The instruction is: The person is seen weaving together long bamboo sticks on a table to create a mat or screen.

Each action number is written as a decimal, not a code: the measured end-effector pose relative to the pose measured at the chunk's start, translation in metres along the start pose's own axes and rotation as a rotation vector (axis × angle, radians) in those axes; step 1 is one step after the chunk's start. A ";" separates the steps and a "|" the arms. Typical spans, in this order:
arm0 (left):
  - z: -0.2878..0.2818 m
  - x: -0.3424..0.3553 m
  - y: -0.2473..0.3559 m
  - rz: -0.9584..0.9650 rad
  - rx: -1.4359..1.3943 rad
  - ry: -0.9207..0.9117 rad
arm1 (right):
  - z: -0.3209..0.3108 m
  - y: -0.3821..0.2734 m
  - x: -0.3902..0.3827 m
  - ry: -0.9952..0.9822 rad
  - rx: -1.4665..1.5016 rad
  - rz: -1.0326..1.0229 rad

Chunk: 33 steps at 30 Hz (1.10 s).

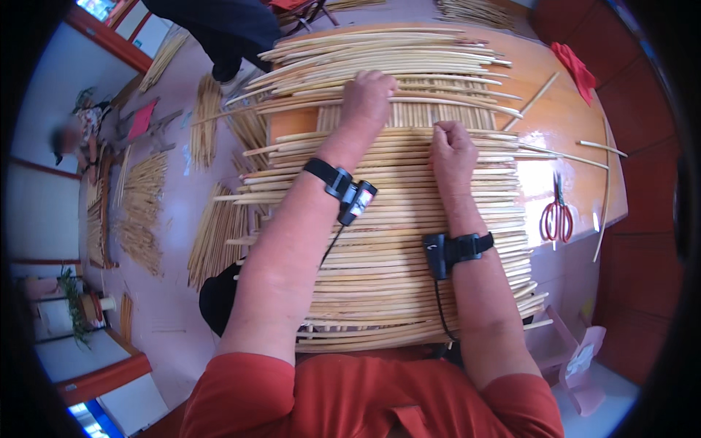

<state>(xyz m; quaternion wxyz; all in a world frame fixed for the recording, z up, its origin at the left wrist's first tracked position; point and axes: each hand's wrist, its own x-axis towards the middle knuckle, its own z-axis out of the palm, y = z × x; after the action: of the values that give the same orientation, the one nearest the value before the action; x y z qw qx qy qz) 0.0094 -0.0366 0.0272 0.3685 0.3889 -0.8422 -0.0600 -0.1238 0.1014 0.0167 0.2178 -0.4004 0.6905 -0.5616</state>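
Note:
Across a table in front of me lies a wide mat of pale, peeled sticks [380, 212], set side by side in rows. Beyond it, a layer of loose sticks [387, 55] spans the far end, with a strip of crosswise rods [416, 115] showing in the gap. My left hand [367, 98] is closed around a long stick [292, 106] at the gap's far side. Just right of it and nearer me, my right hand [454, 155] is curled into a fist at the mat's far edge; its fingertips are hidden, so what they hold cannot be made out.
Red-handled scissors [557, 219] lie on the tabletop [540, 66] at right, near a few single sticks and a red cloth [575, 71]. Bundles of sticks [142, 212] cover the floor at left. A person in dark trousers [219, 33] stands at the far left; another person is further left.

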 end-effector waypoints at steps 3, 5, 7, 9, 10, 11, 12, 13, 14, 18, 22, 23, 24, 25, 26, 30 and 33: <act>0.002 0.018 -0.010 0.005 0.038 -0.074 | 0.002 0.011 0.001 0.002 -0.012 -0.031; 0.007 0.022 -0.016 0.010 0.054 -0.090 | 0.002 0.012 0.002 -0.004 0.014 -0.034; 0.008 0.015 -0.003 0.060 0.076 0.136 | 0.000 0.011 0.002 0.000 0.000 -0.040; 0.002 0.006 0.001 -0.018 0.131 0.039 | -0.001 0.007 0.002 0.007 -0.020 -0.030; 0.003 0.000 0.002 -0.015 0.127 0.036 | -0.001 0.006 0.002 0.001 0.018 -0.004; 0.005 -0.006 0.001 -0.013 0.102 -0.036 | 0.000 0.006 0.002 -0.005 0.057 0.022; 0.005 -0.011 0.002 -0.013 0.079 -0.109 | 0.001 0.008 0.002 0.007 0.094 -0.009; 0.006 -0.013 0.002 -0.014 0.077 -0.112 | 0.002 0.010 0.003 0.008 0.092 -0.006; 0.006 -0.015 0.002 -0.044 0.071 -0.133 | 0.002 0.012 0.003 -0.003 0.071 -0.021; 0.000 -0.008 0.005 -0.028 0.088 -0.029 | 0.000 0.008 0.003 -0.010 0.030 0.026; 0.001 0.000 -0.012 0.019 0.297 -0.062 | 0.003 0.009 0.003 0.003 0.042 -0.009; 0.001 0.001 -0.015 0.008 0.327 -0.102 | 0.003 0.009 0.002 -0.003 0.031 0.001; 0.000 0.004 -0.014 -0.001 0.354 -0.141 | 0.002 0.010 0.002 -0.005 0.017 0.012; -0.001 0.006 -0.014 0.000 0.354 -0.136 | 0.001 0.011 0.004 -0.005 0.017 0.007; -0.003 0.007 -0.014 0.040 0.369 -0.158 | 0.001 0.012 0.005 -0.009 0.016 0.001; -0.024 0.006 -0.004 0.167 0.428 -0.138 | 0.002 0.014 0.004 -0.006 0.047 -0.038; -0.076 0.009 -0.013 0.074 0.439 -0.041 | -0.001 0.013 0.003 -0.006 0.022 -0.033</act>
<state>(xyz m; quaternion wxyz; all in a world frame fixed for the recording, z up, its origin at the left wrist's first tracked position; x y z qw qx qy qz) 0.0645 -0.0380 0.0819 0.2597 0.4272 -0.8562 0.1305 -0.1306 0.1004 0.0053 0.2149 -0.4111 0.6769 -0.5716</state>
